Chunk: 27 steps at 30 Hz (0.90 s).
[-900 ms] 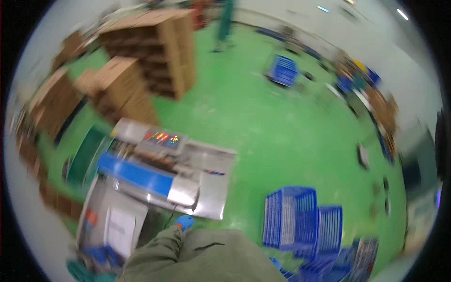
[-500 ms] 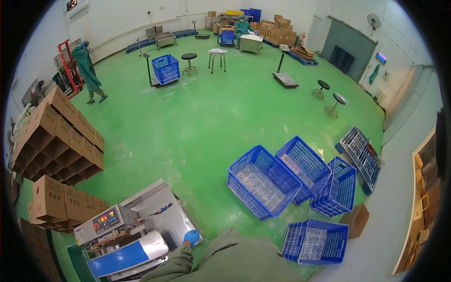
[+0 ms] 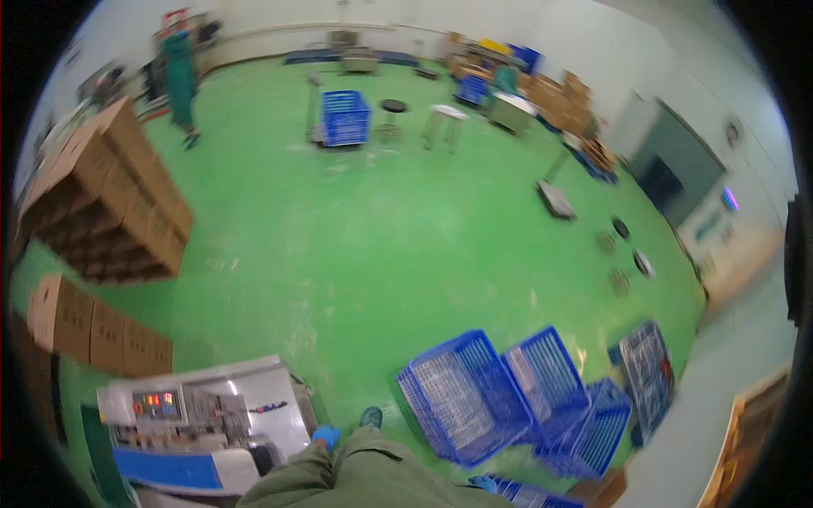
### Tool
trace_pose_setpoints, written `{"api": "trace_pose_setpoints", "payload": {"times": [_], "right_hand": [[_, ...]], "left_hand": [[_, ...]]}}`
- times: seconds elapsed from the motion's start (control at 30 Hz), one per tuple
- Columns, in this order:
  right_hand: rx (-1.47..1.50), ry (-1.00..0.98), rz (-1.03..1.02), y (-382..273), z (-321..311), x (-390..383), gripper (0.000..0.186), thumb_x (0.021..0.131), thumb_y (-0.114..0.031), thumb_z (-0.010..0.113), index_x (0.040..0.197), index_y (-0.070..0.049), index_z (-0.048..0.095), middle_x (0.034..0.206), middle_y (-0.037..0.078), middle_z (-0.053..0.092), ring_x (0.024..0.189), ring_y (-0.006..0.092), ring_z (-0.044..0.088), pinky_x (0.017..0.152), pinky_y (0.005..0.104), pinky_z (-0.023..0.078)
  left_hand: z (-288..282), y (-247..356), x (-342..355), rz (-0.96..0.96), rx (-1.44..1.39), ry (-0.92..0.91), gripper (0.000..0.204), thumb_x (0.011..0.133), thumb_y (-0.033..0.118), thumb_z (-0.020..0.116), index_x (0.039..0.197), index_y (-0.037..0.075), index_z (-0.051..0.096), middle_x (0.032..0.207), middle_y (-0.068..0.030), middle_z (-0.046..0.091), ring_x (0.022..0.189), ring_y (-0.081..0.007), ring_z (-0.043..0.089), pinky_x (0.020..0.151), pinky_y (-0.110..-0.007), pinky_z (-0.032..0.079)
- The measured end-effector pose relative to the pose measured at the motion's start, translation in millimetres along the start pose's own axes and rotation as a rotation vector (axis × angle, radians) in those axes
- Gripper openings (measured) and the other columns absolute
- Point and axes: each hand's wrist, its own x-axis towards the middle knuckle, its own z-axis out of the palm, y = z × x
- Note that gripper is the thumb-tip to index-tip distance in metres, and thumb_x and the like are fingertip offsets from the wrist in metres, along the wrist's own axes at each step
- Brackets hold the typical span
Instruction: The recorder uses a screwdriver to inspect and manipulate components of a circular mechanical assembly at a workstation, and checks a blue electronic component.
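Note:
My left hand [image 3: 326,436], in a blue glove, is at the right edge of a steel machine table [image 3: 286,415]. Blur hides how its fingers lie. A control box with lit red digits [image 3: 158,404] and a blue conveyor belt [image 3: 165,468] belong to this machine. On the steel top lies a slim dark tool with some blue [image 3: 269,407], too small to name. My right hand [image 3: 483,483], also gloved in blue, shows only in part at the lower edge, beside a blue plastic crate [image 3: 533,494]. Its fingers cannot be made out.
Several blue crates [image 3: 466,398] stand on the green floor at my right, beside a leaning pallet [image 3: 648,381]. Carton stacks [image 3: 110,203] rise at left. A person in green [image 3: 179,80] stands far left. Farther off are a platform scale [image 3: 556,200] and stools [image 3: 393,107].
The view has turned and tilted, so the room appears shifted and blurred. My right hand and a green shoe have come into sight. My left hand stays by the table edge.

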Motion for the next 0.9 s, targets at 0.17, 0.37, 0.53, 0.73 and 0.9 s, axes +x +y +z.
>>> {"api": "trace_pose_setpoints", "payload": {"times": [0.17,0.37,0.53,0.73,0.9], "right_hand": [[-0.125,-0.203,0.363,-78,-109,139,0.033,0.08,-0.032,0.064,0.101,-0.007,0.07,0.092,0.014,0.069,0.086,0.026,0.067,0.074,0.0374,0.053],[-0.525,-0.523,0.103,-149,-129,281,0.026,0.082,-0.028,0.061,0.094,-0.006,0.069,0.087,0.013,0.068,0.082,0.0236,0.066,0.072,0.0366,0.053],[-0.715,-0.719,-0.155,-175,-79,342,0.022,0.084,-0.025,0.058,0.089,-0.006,0.068,0.082,0.012,0.067,0.079,0.0216,0.065,0.07,0.036,0.053],[-0.758,-0.913,-0.361,-161,13,318,0.02,0.085,-0.021,0.055,0.082,-0.005,0.067,0.077,0.011,0.066,0.075,0.0193,0.064,0.068,0.0352,0.052],[-1.203,-1.244,-0.919,-144,120,436,0.015,0.08,-0.015,0.056,0.078,-0.003,0.065,0.076,0.012,0.064,0.07,0.0204,0.063,0.061,0.0363,0.051]], "left_hand": [[-161,130,-8,0.153,-0.564,0.243,0.04,0.09,0.036,0.046,0.098,0.0,0.061,0.095,-0.0242,0.063,0.083,-0.038,0.061,0.074,-0.046,0.047],[-185,139,-60,-0.004,-0.648,0.283,0.041,0.087,0.034,0.045,0.102,0.0,0.062,0.101,-0.0249,0.063,0.089,-0.0417,0.061,0.082,-0.047,0.047],[-75,95,-202,-0.271,-0.645,0.161,0.048,0.086,0.04,0.043,0.105,0.0,0.063,0.106,-0.0263,0.062,0.096,-0.0409,0.06,0.085,-0.047,0.047],[254,151,-412,-0.722,-0.735,0.099,0.032,0.084,0.035,0.054,0.092,0.009,0.069,0.083,-0.0178,0.066,0.074,-0.032,0.063,0.07,-0.043,0.049],[330,246,-438,-0.753,-0.804,0.19,0.028,0.081,0.032,0.058,0.092,0.009,0.07,0.085,-0.0155,0.066,0.076,-0.0281,0.063,0.07,-0.038,0.049]]}}
